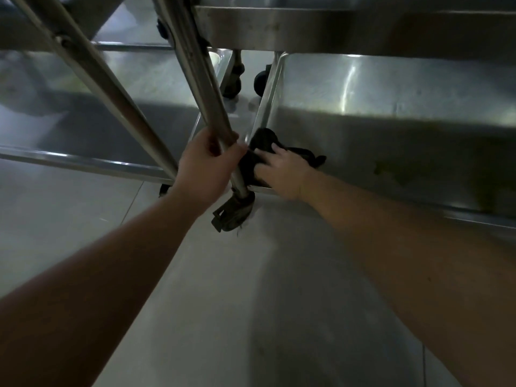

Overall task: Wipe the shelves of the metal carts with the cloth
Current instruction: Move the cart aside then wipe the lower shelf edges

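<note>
A dark cloth (264, 141) lies bunched in the near left corner of the bottom shelf (391, 141) of the right metal cart. My right hand (282, 171) presses down on the cloth with spread, fairly straight fingers. My left hand (208, 166) grips the cart's corner post (201, 88) just above the shelf, fingers curled round the tube. The upper shelf (335, 26) of the same cart hangs over the scene and shades the bottom shelf.
A second metal cart stands at the left, with its bottom shelf (97, 107) and a slanted post (92, 74). A caster with a brake (234, 210) sits below my left hand. More wheels (261, 81) show between the carts. Pale tiled floor (223, 303) fills the foreground.
</note>
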Available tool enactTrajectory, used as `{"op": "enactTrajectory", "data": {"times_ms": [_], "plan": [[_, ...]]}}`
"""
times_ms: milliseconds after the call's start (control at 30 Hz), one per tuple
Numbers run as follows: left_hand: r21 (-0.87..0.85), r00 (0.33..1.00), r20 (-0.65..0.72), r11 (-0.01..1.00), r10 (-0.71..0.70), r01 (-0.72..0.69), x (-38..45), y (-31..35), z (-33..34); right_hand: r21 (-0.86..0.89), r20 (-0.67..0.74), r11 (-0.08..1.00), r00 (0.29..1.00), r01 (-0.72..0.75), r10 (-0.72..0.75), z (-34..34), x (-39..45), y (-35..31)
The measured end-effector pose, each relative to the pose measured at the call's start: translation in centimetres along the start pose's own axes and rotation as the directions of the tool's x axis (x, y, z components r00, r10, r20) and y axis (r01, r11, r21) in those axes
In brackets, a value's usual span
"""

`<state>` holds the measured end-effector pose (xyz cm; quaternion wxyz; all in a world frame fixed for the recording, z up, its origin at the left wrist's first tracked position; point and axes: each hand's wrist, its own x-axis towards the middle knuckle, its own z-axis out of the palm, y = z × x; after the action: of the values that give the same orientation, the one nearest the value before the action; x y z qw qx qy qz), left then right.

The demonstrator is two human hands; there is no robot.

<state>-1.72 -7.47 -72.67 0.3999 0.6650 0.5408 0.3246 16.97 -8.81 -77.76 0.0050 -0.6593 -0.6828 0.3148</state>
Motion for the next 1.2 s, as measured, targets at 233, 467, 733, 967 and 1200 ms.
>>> {"op": "enactTrajectory", "data": {"times_ms": [233,467,733,967,1200], "plan": [[-0.298,0.997,-0.082,0.954,-0.014,-0.011,1.9,0.3,2.5,-0.03,-0.261,0.999,0.965,-0.023,0.015,2.3,-1.4,0.0],[-0.366,0.985,-0.169,0.929,-0.018,-0.046,2.2,0.1,3.6,-0.043,-0.484,0.891,0.789,-0.452,0.377,1.2,-10.7,11.9],[-0.436,0.965,-0.263,0.894,-0.018,-0.102,2.1,0.6,4.6,0.273,-0.382,0.639,0.529,-0.719,0.758,-0.8,-8.8,13.5],[-0.499,0.954,-0.3,0.856,-0.026,-0.134,2.3,0.6,5.0,-0.072,-0.302,0.979,0.94,-0.189,0.159,-1.2,4.3,1.1],[-0.525,0.966,-0.257,0.838,0.008,-0.146,2.5,0.5,4.7,-0.183,-0.34,0.971,0.937,-0.152,0.082,-3.1,1.1,8.5]]}}
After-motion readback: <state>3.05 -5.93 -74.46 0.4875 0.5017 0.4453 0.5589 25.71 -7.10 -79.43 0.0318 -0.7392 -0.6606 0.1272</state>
